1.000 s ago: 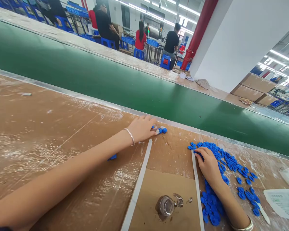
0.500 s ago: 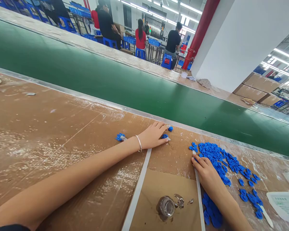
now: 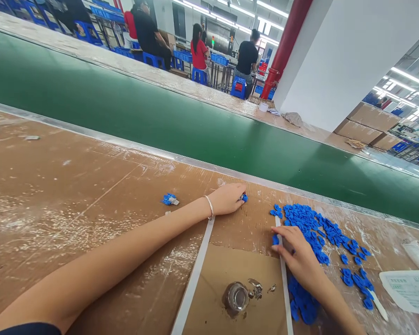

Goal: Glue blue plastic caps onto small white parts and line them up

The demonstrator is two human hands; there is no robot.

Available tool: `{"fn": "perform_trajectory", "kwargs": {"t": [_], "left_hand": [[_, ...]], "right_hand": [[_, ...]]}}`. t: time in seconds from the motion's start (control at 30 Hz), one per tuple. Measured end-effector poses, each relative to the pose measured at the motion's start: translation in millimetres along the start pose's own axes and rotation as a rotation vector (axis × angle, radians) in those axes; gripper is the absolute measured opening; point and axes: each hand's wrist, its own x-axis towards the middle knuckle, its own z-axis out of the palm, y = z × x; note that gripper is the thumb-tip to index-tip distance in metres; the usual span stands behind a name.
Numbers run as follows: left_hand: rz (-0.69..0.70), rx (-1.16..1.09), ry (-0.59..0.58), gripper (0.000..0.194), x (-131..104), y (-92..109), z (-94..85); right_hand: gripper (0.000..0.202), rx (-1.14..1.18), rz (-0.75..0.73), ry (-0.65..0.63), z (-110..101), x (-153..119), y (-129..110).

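Note:
My left hand (image 3: 227,198) lies stretched out on the brown tabletop (image 3: 73,195), its fingers curled over a small blue plastic piece (image 3: 244,197) near the conveyor's edge. Another blue piece with a white tab (image 3: 169,200) lies alone beside my left forearm. My right hand (image 3: 298,256) rests flat at the near edge of a spread of several small blue plastic pieces (image 3: 321,232), with one blue piece (image 3: 275,240) at its fingertips on a white strip (image 3: 284,279).
A green conveyor belt (image 3: 160,121) runs across behind the table. A small glass jar (image 3: 236,297) and metal bits sit on cardboard between two white strips. A paper sheet (image 3: 408,288) lies at right. Several people sit on blue stools far behind; cardboard boxes (image 3: 370,123) stand at the right.
My right hand slid left and nearer, drawing a blue piece out of the pile onto the white strip. My left hand closed over the blue piece by the conveyor edge.

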Motion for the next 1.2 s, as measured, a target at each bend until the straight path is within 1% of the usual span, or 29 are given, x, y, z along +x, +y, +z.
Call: {"fn": "perform_trajectory", "kwargs": {"t": [0.07,0.13,0.17,0.23,0.3,0.4,0.5,0.57,0.6,0.63,0.67,0.73,0.8,0.87,0.93,1.03,1.2], "left_hand": [[0.031,0.047,-0.009,0.010,-7.3,6.2,-2.8],[0.060,0.093,-0.015,0.010,-12.1,12.8,-5.5],[0.076,0.112,-0.017,0.011,-13.7,16.2,-6.3],[0.111,0.142,-0.019,0.014,-16.1,22.4,-6.5],[0.152,0.153,-0.022,0.015,-18.1,26.9,-4.9],[0.198,0.127,-0.026,0.015,-20.4,28.5,-1.5],[0.190,0.053,-0.019,0.017,-21.2,27.2,-1.1],[0.156,-0.039,0.005,0.018,-20.8,29.5,-3.3],[0.139,-0.091,0.026,0.020,-20.6,32.3,-5.1],[0.099,-0.201,0.046,0.023,-20.4,36.4,-7.1],[0.041,-0.356,0.059,0.025,-20.5,41.4,-9.3],[-0.091,-0.709,0.051,0.029,-21.6,53.0,-13.1],[-0.221,-1.102,0.012,0.026,-24.2,63.4,-15.4],[-0.299,-1.407,-0.008,0.020,-27.4,70.1,-16.0],[-0.360,-1.621,0.004,0.026,-29.8,72.8,-15.0],[-0.381,-1.663,0.029,0.034,-30.6,72.1,-13.2],[-0.350,-1.593,0.028,0.034,-30.3,72.1,-12.6]], "right_hand": [[0.028,0.200,-0.034,-0.064,-2.9,-1.1,-25.8],[0.032,0.409,-0.113,-0.135,-1.8,-2.8,-50.5],[0.034,0.480,-0.163,-0.165,0.5,-3.8,-60.3],[0.037,0.526,-0.252,-0.193,7.9,-6.1,-72.3],[0.037,0.528,-0.286,-0.198,16.3,-8.2,-75.4],[0.035,0.508,-0.262,-0.205,25.2,-10.0,-73.0],[0.036,0.504,-0.268,-0.189,28.4,-10.2,-72.7],[0.039,0.566,-0.278,-0.173,28.8,-10.7,-74.6],[0.040,0.631,-0.256,-0.168,28.8,-11.4,-75.4],[0.041,0.724,-0.204,-0.164,28.5,-12.4,-75.7],[0.041,0.843,-0.124,-0.158,27.9,-13.8,-75.3],[0.038,1.127,0.097,-0.122,25.8,-16.9,-72.0],[0.038,1.368,0.318,-0.040,22.1,-19.0,-66.5],[0.040,1.503,0.486,0.054,17.2,-18.8,-61.5],[0.041,1.567,0.574,0.124,12.1,-16.1,-58.9],[0.041,1.631,0.611,0.206,6.7,-9.7,-58.9],[0.045,1.625,0.659,0.355,2.8,-3.6,-55.7]]}}
